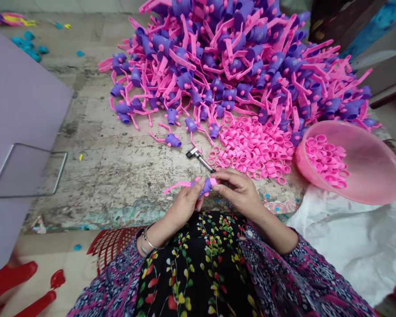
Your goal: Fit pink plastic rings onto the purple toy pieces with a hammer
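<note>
A: Left hand [181, 207] pose?
B: Forearm angled inward from lower left; thumb uppermost, fingers clamped on the purple body of the part [206, 187].
A: Right hand [240, 193]?
B: Forearm angled inward from lower right; thumb and forefinger closed on the pink ring [213, 181] at the part's right end.
A: Part location?
B: Between both hands, near the front edge of the bench [99, 180], pink lever [176, 186] pointing left.

Purple plastic piece [207, 187], held sideways; pink handle [178, 185] points left; pink ring [214, 181] at right end.
</note>
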{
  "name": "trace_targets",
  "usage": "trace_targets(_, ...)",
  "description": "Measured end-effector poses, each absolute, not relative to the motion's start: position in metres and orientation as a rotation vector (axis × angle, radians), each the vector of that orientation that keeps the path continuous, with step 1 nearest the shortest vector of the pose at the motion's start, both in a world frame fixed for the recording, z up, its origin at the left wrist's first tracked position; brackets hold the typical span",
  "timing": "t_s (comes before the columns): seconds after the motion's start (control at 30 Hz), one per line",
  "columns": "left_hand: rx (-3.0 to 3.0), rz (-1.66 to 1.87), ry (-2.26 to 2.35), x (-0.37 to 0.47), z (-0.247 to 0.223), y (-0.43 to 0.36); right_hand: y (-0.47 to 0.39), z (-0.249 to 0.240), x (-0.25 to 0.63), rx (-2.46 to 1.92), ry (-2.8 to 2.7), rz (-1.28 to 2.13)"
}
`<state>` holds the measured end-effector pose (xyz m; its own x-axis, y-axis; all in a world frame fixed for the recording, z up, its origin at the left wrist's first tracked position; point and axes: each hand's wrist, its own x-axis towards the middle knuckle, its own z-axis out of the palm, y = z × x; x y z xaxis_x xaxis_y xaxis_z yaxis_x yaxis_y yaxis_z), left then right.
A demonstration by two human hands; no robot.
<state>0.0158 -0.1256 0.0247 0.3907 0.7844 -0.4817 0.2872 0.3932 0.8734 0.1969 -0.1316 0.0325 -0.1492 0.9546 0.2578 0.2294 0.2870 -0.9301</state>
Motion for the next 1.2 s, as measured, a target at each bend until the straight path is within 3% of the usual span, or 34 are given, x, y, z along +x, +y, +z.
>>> trace_targets(0.47, 0.915, 0.574, 0.858, 0.016, 0.02, -0.127, -0.137, 0.037, 0.179, -1.076, -1.432, 0.964)
trace_targets(1.2, 0.947, 0.522, 0.769, 0.015, 0.022, -0.129, -0.137, 0.048, 0.186, -1.027, -1.705, 0.837)
